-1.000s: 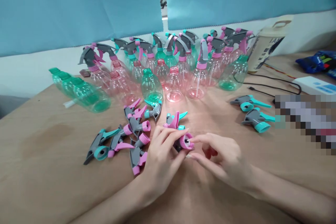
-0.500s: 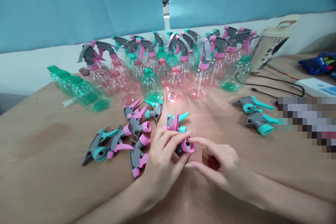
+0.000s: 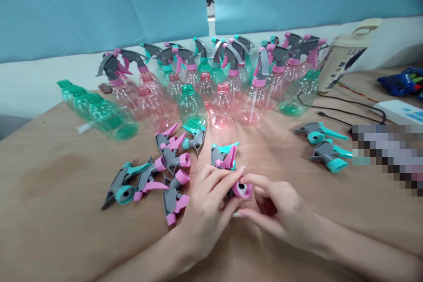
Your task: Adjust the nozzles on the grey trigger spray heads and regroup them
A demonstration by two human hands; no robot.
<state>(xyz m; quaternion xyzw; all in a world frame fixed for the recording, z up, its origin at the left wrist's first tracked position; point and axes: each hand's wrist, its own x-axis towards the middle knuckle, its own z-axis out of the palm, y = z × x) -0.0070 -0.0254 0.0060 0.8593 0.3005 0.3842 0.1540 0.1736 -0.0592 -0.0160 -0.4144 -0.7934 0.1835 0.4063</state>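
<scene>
A grey-and-pink trigger spray head is held between my hands, its round pink collar facing me. My left hand wraps around its grey body and hides most of it. My right hand curls at the collar, with the index fingertip on its rim and the thumb below. Whether that thumb touches the spray head cannot be made out. Just behind lies a grey-and-teal spray head, partly covered by the pink trigger. Several loose pink and teal spray heads lie left of my left hand.
Pink and green bottles, many with spray heads fitted, stand in rows at the back, including an open green bottle. Green bottles stand at the left. Two teal spray heads lie right, near a black cable and a cream tumbler.
Both hands and the held spray head have shifted slightly right and down in view. The collar now faces me more squarely. The view itself has moved a little.
</scene>
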